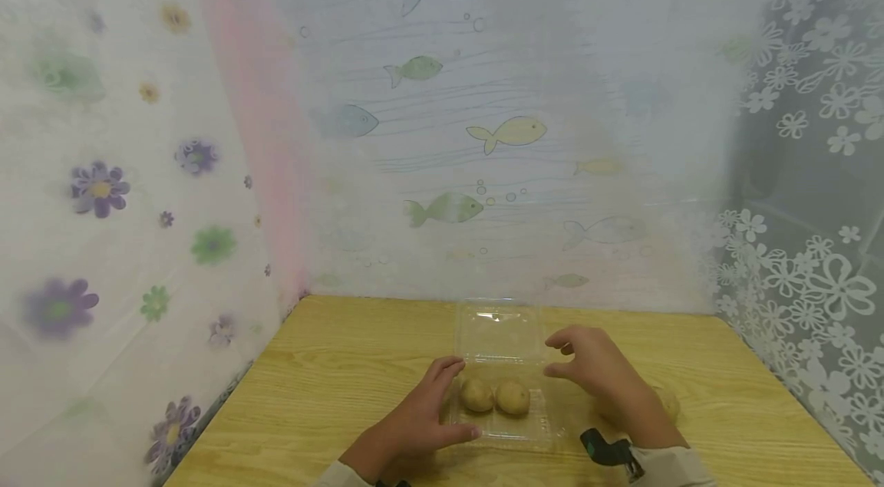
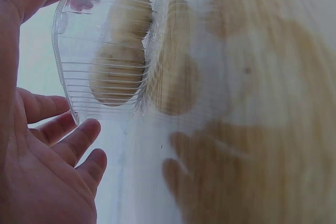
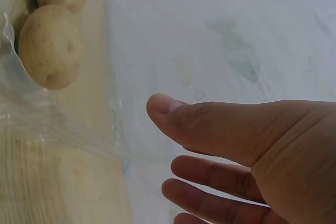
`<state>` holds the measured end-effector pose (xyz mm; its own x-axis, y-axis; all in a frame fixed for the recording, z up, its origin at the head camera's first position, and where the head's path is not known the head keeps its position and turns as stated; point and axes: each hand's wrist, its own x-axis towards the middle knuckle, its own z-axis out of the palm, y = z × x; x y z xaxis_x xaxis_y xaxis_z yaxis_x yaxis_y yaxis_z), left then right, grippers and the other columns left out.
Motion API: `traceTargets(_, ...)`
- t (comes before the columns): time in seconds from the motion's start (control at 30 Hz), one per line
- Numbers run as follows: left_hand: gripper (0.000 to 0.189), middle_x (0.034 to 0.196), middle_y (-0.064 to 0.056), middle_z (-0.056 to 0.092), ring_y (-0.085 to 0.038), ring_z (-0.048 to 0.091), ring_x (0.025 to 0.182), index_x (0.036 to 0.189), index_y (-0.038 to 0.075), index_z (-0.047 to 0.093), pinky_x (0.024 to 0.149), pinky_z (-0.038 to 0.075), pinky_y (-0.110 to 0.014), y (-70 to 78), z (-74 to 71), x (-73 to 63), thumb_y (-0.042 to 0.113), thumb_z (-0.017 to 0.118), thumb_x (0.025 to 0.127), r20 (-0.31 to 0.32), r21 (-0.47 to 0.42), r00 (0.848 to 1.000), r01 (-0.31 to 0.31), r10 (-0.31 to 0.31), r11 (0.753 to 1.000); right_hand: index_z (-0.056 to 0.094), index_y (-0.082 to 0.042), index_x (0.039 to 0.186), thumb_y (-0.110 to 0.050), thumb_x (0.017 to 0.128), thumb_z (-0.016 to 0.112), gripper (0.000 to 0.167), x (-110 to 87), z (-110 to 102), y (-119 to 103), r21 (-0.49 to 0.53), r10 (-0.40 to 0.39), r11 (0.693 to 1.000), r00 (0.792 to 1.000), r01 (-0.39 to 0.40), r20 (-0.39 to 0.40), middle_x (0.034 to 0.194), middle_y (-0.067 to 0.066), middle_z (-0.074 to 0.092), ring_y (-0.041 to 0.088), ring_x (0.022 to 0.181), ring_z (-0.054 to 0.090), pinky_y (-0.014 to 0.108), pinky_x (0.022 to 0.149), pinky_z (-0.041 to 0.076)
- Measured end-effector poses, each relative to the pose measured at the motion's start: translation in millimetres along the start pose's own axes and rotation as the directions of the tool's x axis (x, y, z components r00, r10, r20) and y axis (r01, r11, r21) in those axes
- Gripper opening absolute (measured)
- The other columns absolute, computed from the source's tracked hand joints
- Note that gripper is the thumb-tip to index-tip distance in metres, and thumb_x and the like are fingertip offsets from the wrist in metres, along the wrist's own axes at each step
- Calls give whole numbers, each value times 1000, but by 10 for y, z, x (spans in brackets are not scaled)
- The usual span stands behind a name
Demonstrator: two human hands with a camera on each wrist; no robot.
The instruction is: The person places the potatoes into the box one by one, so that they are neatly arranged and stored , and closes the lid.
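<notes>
A clear plastic clamshell container (image 1: 500,439) sits on the table with its lid (image 1: 497,330) swung back, away from the person. Two potatoes, a left one (image 1: 476,395) and a right one (image 1: 513,399), lie side by side in its base. My left hand (image 1: 421,410) is at the container's left side, thumb by the front corner and loosely bent fingers along the rim. In the left wrist view, the ribbed wall (image 2: 79,82) passes between thumb and fingers. Right of the lid, my right hand (image 1: 587,360) hovers with thumb and fingers apart and nothing between them.
Another potato (image 1: 668,401) lies on the wooden table (image 1: 331,380), partly hidden behind the right forearm. Patterned curtains stand close around: a fish-print one (image 1: 428,165) at the back, a flowered one (image 1: 124,241) on the left and a lacy see-through one (image 1: 815,280) on the right.
</notes>
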<state>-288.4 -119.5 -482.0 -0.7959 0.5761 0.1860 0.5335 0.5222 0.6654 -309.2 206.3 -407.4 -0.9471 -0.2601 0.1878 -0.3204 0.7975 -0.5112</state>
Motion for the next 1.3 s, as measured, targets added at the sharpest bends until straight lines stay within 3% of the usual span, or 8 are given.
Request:
traceTargets(0.3,100,169,-5,21,-33,39,148,165,13,22,110,45,-59,-29,7,7,60,71,92,6,-18,1000,-4,4,1000,75,-8,121,-26,83,88,44,-7,-91,152,14,39,999,999,-39,-5,122,9,74,32,110,70,49,88,59)
traceTargets(0.77,98,168,-6,23,-33,41,147,165,14,24,109,46,-58,-9,3,4,57,73,92,-9,-4,1000,-14,14,1000,72,-10,128,-48,84,84,58,-37,-270,527,54,84,995,996,-83,-6,128,14,71,37,115,67,52,89,58)
traceTargets(0.93,96,168,-6,23,-32,41,147,165,20,23,109,46,-58,-26,9,7,58,73,92,-16,9,1000,-20,20,1000,72,-11,130,-47,87,82,57,-53,-325,653,79,84,993,996,-84,0,130,15,70,38,117,66,52,88,58)
traceTargets(1.3,97,168,-4,23,-32,41,147,165,16,24,109,46,-58,-31,10,6,59,72,92,-15,4,1000,-15,15,1000,70,-12,133,-49,88,81,60,-133,-368,905,172,107,979,994,-112,38,136,18,67,39,120,65,54,91,57)
